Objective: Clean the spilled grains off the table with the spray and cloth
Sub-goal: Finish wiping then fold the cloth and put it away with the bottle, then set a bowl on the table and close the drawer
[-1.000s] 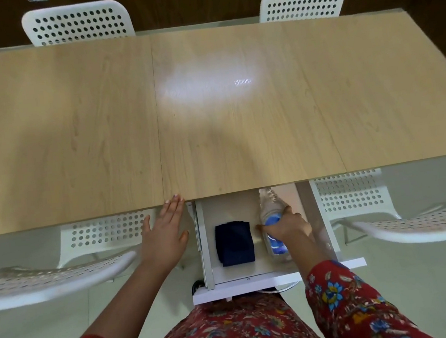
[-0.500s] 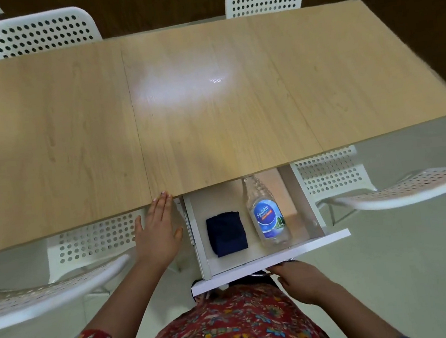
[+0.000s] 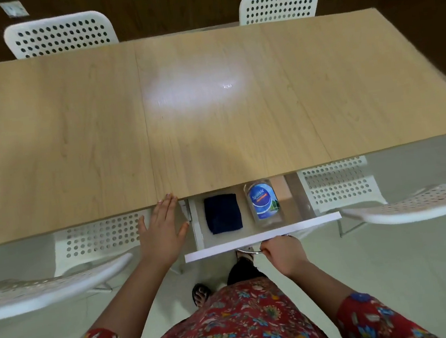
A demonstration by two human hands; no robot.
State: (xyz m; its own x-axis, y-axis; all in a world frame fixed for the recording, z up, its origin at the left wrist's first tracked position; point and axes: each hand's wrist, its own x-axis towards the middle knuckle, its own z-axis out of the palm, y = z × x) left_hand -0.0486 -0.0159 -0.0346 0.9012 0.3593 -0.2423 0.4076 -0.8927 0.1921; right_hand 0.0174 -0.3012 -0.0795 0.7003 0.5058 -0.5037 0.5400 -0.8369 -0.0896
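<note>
A white drawer (image 3: pixel 263 238) stands partly out from under the wooden table (image 3: pixel 182 112). Inside it lie a folded dark blue cloth (image 3: pixel 223 217) on the left and a clear spray bottle (image 3: pixel 263 204) with a blue label on the right, its top hidden under the tabletop. My right hand (image 3: pixel 282 252) grips the metal drawer handle (image 3: pixel 246 251) below the drawer front. My left hand (image 3: pixel 163 227) lies flat with straight fingers, its fingertips touching the table's near edge. No grains show on the tabletop.
White perforated chairs stand around the table: two at the far side (image 3: pixel 60 34) (image 3: pixel 278 4), one near left (image 3: pixel 48 283), one near right (image 3: pixel 414 202). My foot in a sandal (image 3: pixel 201 293) is on the pale floor below the drawer.
My right hand let go of the bottle in the drawer, dropped to the drawer handle and gripped it. The drawer has slid further in under the table. My left hand stayed at the edge.
</note>
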